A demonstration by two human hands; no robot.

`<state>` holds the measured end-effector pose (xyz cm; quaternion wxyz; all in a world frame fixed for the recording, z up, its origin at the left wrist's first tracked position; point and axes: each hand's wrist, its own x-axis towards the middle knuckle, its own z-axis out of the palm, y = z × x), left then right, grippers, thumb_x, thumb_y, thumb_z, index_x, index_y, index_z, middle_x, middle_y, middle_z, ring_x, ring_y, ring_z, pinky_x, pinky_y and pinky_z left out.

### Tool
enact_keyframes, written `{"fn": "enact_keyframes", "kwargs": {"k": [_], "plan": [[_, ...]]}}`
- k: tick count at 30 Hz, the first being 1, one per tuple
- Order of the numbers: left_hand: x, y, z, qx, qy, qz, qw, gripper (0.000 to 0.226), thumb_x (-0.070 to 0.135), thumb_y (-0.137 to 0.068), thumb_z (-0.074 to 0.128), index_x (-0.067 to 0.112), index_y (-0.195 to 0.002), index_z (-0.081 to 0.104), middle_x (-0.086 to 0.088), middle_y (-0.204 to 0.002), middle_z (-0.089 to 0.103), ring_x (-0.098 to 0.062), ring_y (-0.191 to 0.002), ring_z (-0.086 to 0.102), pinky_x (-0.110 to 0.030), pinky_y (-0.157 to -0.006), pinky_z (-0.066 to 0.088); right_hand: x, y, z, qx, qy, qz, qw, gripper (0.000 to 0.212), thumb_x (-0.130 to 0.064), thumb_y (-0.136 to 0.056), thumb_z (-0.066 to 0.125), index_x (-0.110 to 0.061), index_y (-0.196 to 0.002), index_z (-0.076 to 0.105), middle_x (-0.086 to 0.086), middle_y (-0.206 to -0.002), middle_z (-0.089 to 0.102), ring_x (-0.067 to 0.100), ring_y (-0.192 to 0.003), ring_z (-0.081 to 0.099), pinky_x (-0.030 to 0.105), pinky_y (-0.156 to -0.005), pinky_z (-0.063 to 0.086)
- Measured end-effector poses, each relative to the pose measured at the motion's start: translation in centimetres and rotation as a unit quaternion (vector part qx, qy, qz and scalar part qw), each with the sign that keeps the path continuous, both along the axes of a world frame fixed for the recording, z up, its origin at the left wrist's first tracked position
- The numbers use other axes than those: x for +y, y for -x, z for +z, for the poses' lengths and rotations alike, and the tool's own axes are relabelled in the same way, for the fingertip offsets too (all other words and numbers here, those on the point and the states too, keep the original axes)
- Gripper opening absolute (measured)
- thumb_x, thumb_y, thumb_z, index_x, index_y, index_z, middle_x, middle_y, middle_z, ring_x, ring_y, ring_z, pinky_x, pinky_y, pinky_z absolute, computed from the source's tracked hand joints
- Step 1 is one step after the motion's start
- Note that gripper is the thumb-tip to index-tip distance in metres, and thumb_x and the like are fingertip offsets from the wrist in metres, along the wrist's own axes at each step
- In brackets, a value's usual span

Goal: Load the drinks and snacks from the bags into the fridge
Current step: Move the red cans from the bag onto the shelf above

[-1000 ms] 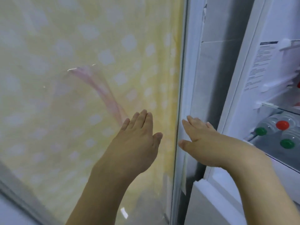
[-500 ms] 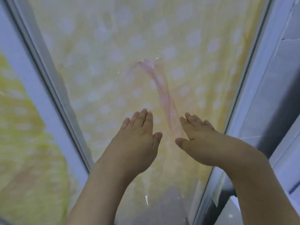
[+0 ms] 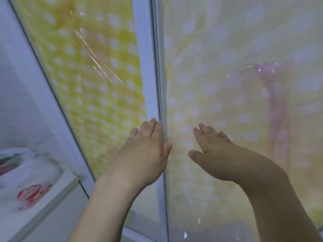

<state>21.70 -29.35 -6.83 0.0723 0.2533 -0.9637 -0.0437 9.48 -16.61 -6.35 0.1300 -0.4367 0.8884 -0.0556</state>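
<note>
Fridge doors filled most of the frame: the right door (image 3: 244, 102), a pale glossy panel with faint yellow checks and a pinkish reflection at upper right, and the left door (image 3: 97, 81), brighter yellow gingham, met along a white seam (image 3: 160, 84) running down the middle. Both hands lay flat on this front. The left hand (image 3: 145, 152) had its fingers straight and together, resting across the seam, with the thumb on the right door; it held nothing. The right hand (image 3: 211, 154) was spread on the right door, fingers extended, thumb out toward the left hand, also holding nothing. No shelf or interior showed, so the fridge looked closed or all but closed under the push. At lower left, a white plastic bag (image 3: 29, 179) with a red print sat on a white counter (image 3: 57, 198), blurred; whether anything was left inside it could not be told. Judging from the closed doors and empty hands, the loading seemed at or near its end, unless that bag held more.
</note>
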Motion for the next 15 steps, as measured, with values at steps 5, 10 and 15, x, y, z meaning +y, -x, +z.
{"fn": "enact_keyframes", "kwargs": {"k": [5, 10, 15], "plan": [[-4.3, -5.6, 0.0, 0.011, -0.006, 0.079, 0.997, 0.065, 0.044, -0.106, 0.021, 0.015, -0.159, -0.004, -0.001, -0.167, -0.011, -0.014, -0.153, -0.009, -0.032, -0.121, -0.005, -6.1, -4.0, 0.4, 0.007, 0.009, 0.078, 0.997, 0.066, -0.04, -0.106, 0.024, -0.016, -0.155, -0.012, 0.001, -0.16, -0.026, 0.014, -0.148, -0.021, 0.033, -0.121, -0.012], [-8.0, -12.1, 0.2, 0.019, -0.006, 0.162, 0.987, 0.066, 0.045, -0.106, 0.02, 0.016, -0.159, -0.005, 0.0, -0.167, -0.011, -0.014, -0.153, -0.008, -0.032, -0.121, -0.005, -12.3, -8.9, 0.4, 0.026, 0.016, 0.155, 0.987, 0.067, -0.042, -0.105, 0.026, -0.016, -0.156, -0.009, 0.002, -0.161, -0.023, 0.016, -0.15, -0.017, 0.035, -0.12, -0.01], [-11.3, -19.0, 0.1, 0.019, -0.008, 0.231, 0.973, 0.064, 0.044, -0.106, 0.02, 0.016, -0.159, -0.005, 0.0, -0.167, -0.011, -0.014, -0.153, -0.009, -0.032, -0.121, -0.007, -18.0, -14.3, 0.0, 0.018, 0.028, 0.224, 0.974, 0.067, -0.043, -0.105, 0.026, -0.016, -0.156, -0.008, 0.001, -0.162, -0.022, 0.015, -0.149, -0.018, 0.034, -0.121, -0.01]]}}
